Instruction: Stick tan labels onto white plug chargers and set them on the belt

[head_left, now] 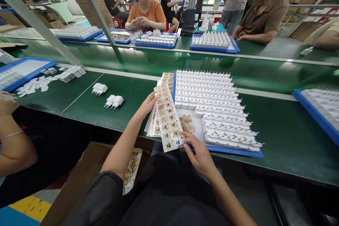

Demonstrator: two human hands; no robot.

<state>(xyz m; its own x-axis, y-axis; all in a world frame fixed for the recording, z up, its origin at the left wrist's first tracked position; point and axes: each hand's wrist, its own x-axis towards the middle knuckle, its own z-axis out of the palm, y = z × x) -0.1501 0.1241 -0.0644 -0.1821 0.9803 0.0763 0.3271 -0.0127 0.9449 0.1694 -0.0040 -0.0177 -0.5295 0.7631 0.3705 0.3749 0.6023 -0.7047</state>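
At the bench edge, left hand steadies the label sheet, right hand pinches its bottom corner; thin, floppy stuff, best held by edges.

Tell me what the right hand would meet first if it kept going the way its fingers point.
The right hand points up-left at the sticker sheet; its fingertips are already at the sheet's lower end, so probably that, with the blue tray just beyond.

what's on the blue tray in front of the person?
The blue tray holds rows of white plug housings and a few loose tan parts. A label sheet, held by both hands, covers its left edge; whatever's beneath is hidden.
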